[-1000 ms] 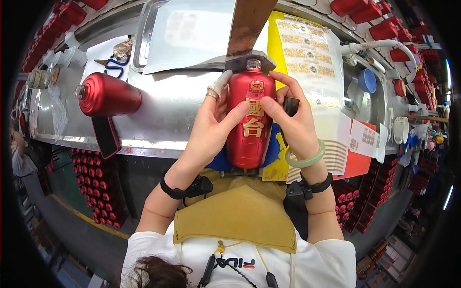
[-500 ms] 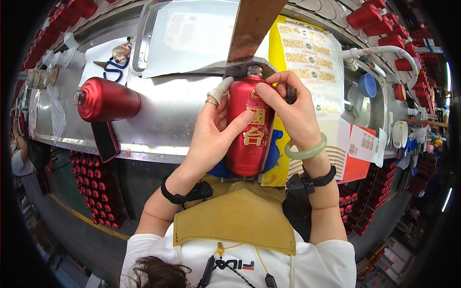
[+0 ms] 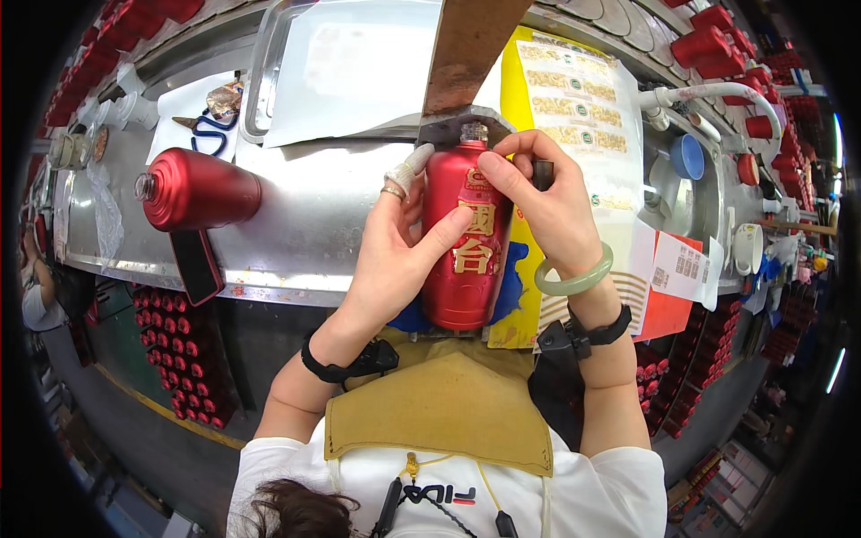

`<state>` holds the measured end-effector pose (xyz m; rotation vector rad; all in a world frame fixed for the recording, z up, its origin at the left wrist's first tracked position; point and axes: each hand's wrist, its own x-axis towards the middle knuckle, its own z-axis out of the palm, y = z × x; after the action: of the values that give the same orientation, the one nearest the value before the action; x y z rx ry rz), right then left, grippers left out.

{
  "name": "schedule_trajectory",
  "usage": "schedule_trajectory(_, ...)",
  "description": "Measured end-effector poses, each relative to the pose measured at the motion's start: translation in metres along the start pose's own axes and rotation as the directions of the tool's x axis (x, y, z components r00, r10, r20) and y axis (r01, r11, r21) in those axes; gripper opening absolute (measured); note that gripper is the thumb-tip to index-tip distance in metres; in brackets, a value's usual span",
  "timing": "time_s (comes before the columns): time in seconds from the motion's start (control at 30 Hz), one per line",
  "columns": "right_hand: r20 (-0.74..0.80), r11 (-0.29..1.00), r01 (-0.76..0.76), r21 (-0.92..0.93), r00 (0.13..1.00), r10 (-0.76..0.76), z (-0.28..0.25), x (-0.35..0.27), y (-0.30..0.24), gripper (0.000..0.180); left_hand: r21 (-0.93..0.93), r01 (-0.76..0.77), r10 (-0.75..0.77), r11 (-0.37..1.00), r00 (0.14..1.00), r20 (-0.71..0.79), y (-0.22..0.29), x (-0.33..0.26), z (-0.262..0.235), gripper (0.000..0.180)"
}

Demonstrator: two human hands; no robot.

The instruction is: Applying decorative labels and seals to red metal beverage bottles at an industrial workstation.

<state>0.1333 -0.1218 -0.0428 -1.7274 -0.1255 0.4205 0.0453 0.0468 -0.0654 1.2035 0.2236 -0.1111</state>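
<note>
A glossy red bottle (image 3: 457, 300) with gold characters and a clear glass neck lies in front of me, neck away, on a blue pad (image 3: 509, 285). My left hand (image 3: 395, 238) is closed round its left side, thumb across the gold characters. One of its fingers is wrapped in pale tape. My right hand (image 3: 560, 202) has its thumb pressed on the bottle's upper right, by a small gold emblem, with the fingers curled beside it. Next to those fingers is a dark short cylinder (image 3: 543, 175); whether they grip it I cannot tell.
A metal post (image 3: 471, 54) rises beyond the bottle's neck. Left are another red bottle (image 3: 202, 190), a phone (image 3: 195, 264), scissors (image 3: 208, 134) and a tray (image 3: 256, 103). Right are a gold decal sheet (image 3: 574, 112), a sink (image 3: 708, 206) with a blue bowl (image 3: 687, 159), and a pipe (image 3: 704, 93).
My right wrist has shifted slightly right and down, its thumb staying on the bottle. The red pieces along the far edge have moved to the right. My left hand looks the same.
</note>
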Motion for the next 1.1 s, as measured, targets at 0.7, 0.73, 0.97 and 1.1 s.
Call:
schedule_trajectory(0.7, 0.45, 0.288, 0.701, -0.653, 0.664, -0.598, -0.004, 0.016, -0.056, 0.023, 0.002, 0.001, -0.001, 1.0, 1.0, -0.001, -0.002, 0.002, -0.002, 0.079)
schedule_trajectory(0.73, 0.445, 0.292, 0.697, -0.655, 0.668, -0.596, -0.007, 0.019, -0.053, 0.023, 0.007, -0.002, 0.002, 1.0, 1.0, 0.002, -0.002, 0.002, -0.002, 0.079)
schedule_trajectory(0.97, 0.006, 0.944, 0.251, -0.216, 0.967, -0.256, -0.019, -0.015, -0.021, 0.036, -0.195, 0.051, -0.043, 0.979, 0.998, 0.044, -0.004, -0.005, -0.01, 0.07)
schedule_trajectory(1.1, 0.013, 0.996, 0.081, -0.038, 0.997, -0.08, -0.004, -0.032, 0.011, 0.06, -0.039, 0.006, -0.004, 0.999, 0.999, 0.053, -0.007, -0.013, -0.003, 0.086)
